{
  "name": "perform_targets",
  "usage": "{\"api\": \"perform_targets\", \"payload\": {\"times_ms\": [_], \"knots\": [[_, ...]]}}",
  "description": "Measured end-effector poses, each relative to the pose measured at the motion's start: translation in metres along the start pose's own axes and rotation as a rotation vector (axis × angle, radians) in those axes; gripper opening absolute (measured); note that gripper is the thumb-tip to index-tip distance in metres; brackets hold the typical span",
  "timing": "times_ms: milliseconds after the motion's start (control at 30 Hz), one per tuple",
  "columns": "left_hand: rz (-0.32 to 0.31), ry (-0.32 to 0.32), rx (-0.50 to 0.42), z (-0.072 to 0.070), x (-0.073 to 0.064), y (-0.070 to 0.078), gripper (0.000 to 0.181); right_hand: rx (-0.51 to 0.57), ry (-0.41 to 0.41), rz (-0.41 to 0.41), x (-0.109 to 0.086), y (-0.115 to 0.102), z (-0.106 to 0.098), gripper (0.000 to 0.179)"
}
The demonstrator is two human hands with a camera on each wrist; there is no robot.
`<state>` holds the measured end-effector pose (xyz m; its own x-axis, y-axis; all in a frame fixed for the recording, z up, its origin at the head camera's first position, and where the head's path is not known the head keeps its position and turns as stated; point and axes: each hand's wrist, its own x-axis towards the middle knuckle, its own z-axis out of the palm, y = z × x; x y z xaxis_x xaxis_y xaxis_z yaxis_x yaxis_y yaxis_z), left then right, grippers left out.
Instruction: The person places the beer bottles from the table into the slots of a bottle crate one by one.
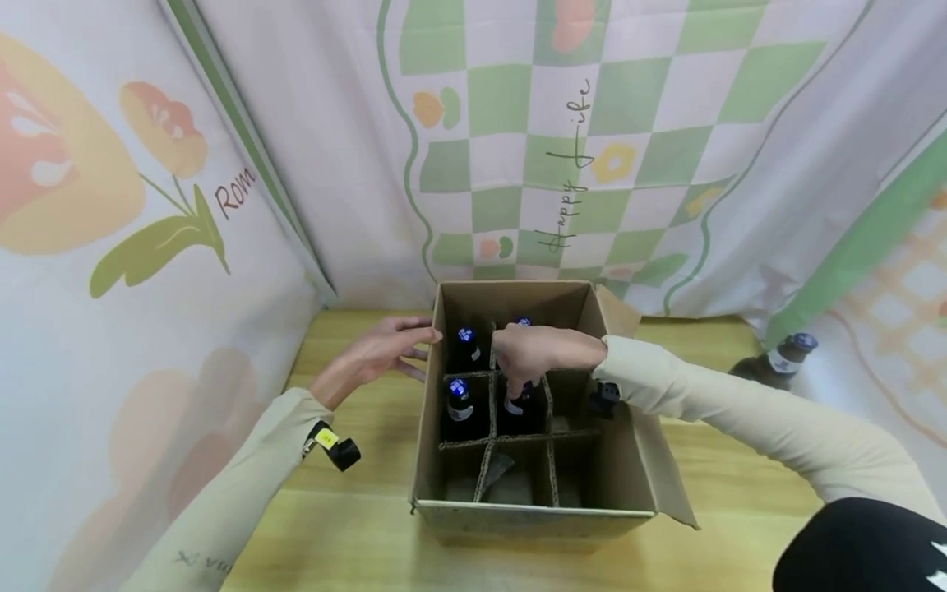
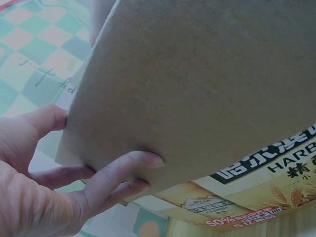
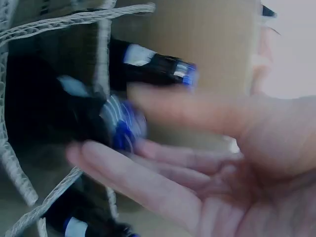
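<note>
An open cardboard box (image 1: 533, 509) with corrugated dividers (image 1: 521, 437) stands on the table. My right hand (image 1: 538, 349) reaches down into it over a dark beer bottle (image 1: 524, 418) in the middle compartment. In the right wrist view, the bottle's blue cap (image 3: 123, 123) sits between the blurred thumb and the straight fingers, which are spread apart around it. My left hand (image 1: 381, 349) rests against the box's left side, thumb at the rim. The left wrist view shows its extended fingers (image 2: 133, 163) touching the brown flap (image 2: 187, 89).
More bottles stand in the box: one at back left (image 1: 465, 349), one in front of it (image 1: 459, 404), and one partly hidden behind my right hand. Another bottle (image 1: 773, 363) is on the table at right. A side flap (image 1: 666, 469) sticks out. Printed curtains hang behind the wooden table (image 1: 348, 526).
</note>
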<state>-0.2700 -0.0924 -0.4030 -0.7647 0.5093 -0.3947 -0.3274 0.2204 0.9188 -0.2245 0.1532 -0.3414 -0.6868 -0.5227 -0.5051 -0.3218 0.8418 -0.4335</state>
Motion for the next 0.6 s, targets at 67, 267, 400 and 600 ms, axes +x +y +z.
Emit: {"api": "perform_targets", "payload": {"times_ms": [67, 267, 400, 600], "knots": [[0.003, 0.006, -0.001, 0.000, 0.000, -0.001, 0.071, 0.028, 0.021, -0.004, -0.001, 0.000, -0.006, 0.031], [0.008, 0.010, 0.002, 0.001, 0.000, -0.001, 0.071, 0.050, 0.141, -0.074, -0.010, 0.008, -0.022, 0.009], [0.002, 0.011, 0.009, 0.001, 0.000, -0.002, 0.072, 0.076, 0.166, -0.092, -0.014, 0.012, -0.027, 0.011], [-0.003, 0.008, 0.013, 0.001, -0.002, -0.001, 0.073, 0.179, 0.208, -0.110, -0.021, 0.017, -0.035, 0.006]]}}
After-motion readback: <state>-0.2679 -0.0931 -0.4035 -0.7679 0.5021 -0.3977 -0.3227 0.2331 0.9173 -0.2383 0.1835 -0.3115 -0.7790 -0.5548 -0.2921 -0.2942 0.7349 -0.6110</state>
